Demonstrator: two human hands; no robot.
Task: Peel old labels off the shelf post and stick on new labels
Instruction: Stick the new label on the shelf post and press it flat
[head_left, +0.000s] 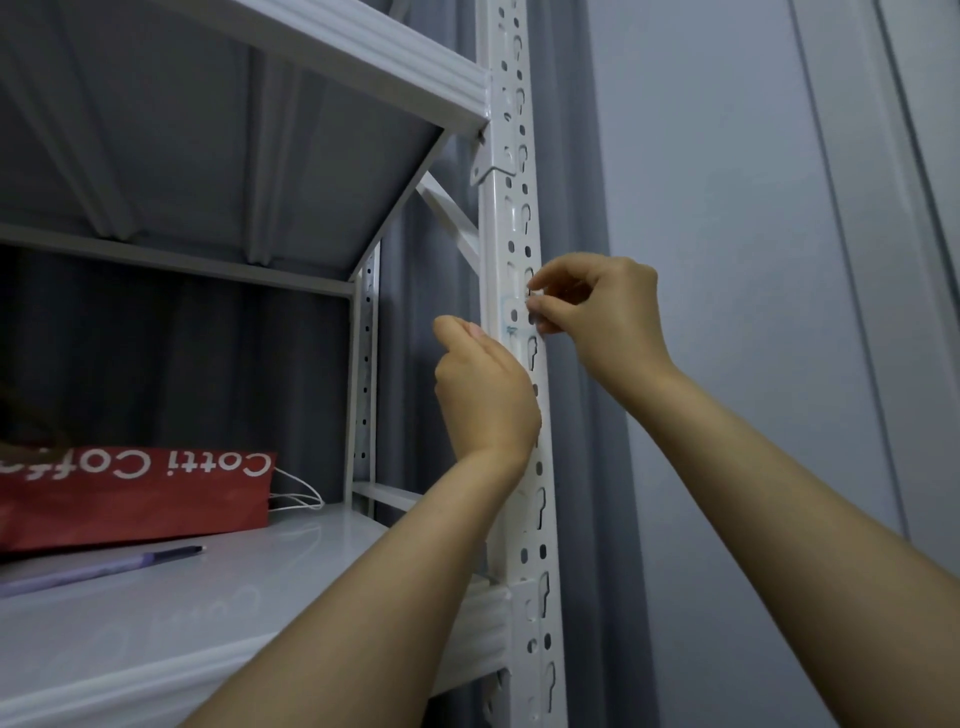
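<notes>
A white perforated shelf post (511, 218) runs top to bottom in the middle of the view. A small pale label (515, 313) with faint blue marks sticks to it at mid height. My right hand (597, 317) pinches the label's right edge between thumb and fingertips at the post's front corner. My left hand (485, 387) rests against the post's left side just below the label, fingers curled; what it holds, if anything, is hidden.
A red paper bag (135, 493) with white handles lies on the white shelf board (218, 587), and a purple pen (104, 566) lies in front of it. Another shelf board (322, 57) is overhead. Grey curtain and wall stand to the right.
</notes>
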